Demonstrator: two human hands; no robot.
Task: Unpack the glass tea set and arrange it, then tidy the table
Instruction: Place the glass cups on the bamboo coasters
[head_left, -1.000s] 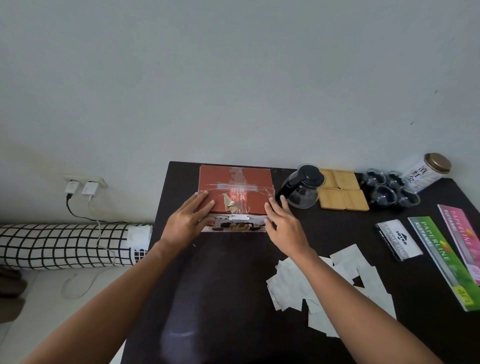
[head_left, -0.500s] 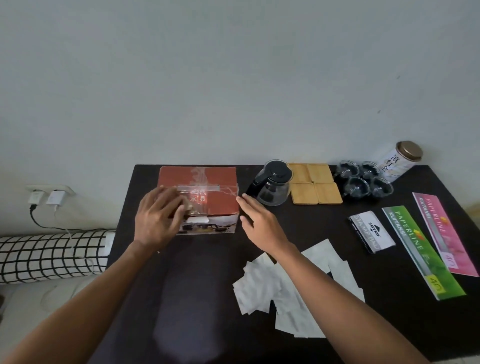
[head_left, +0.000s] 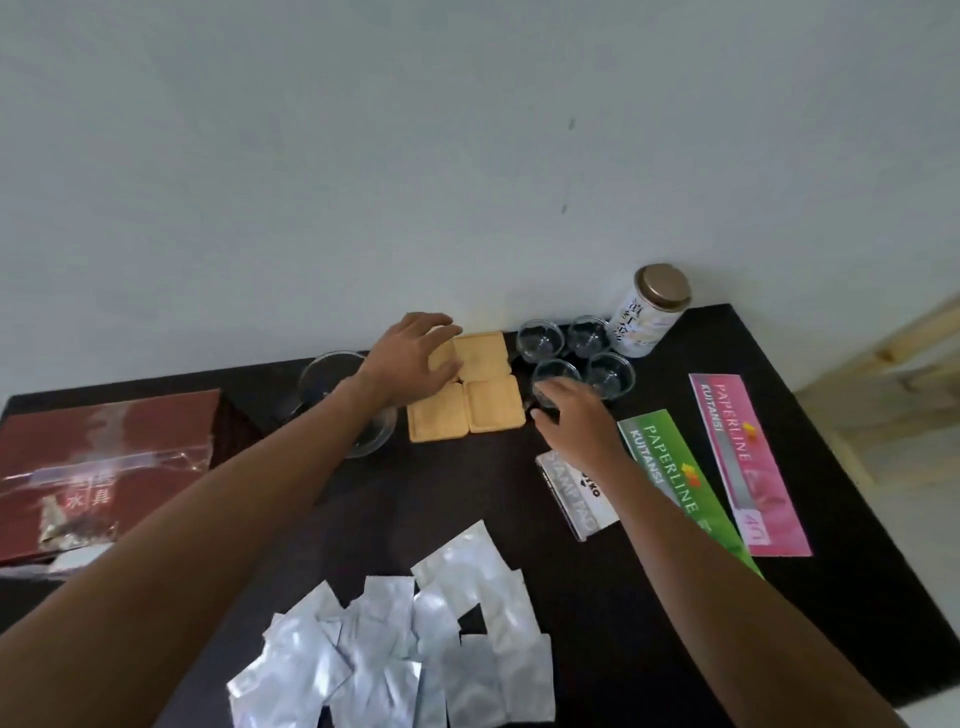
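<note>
Several square wooden coasters (head_left: 493, 405) lie in a block at the back of the black table (head_left: 467, 499). My left hand (head_left: 410, 358) reaches over the glass teapot (head_left: 322, 379) and pinches the far-left coaster, fingers on its far edge and thumb on its near edge. To the right of the coasters stand several small glass cups (head_left: 610, 374). My right hand (head_left: 576, 421) curls around the near-left cup (head_left: 556, 371), which stands on the table. My left forearm hides part of the teapot.
The red tea-set box (head_left: 104, 457) lies at the left edge. A tea tin (head_left: 654, 312) stands behind the cups. Foil sachets (head_left: 415, 649) are scattered in front. A stamp-pad box (head_left: 571, 499), a green receipt book (head_left: 675, 483) and a pink one (head_left: 748, 467) lie at right.
Both hands left the red box and moved right: the left onto the coasters, the right onto a cup. My view swung right, so the box now sits far left.
</note>
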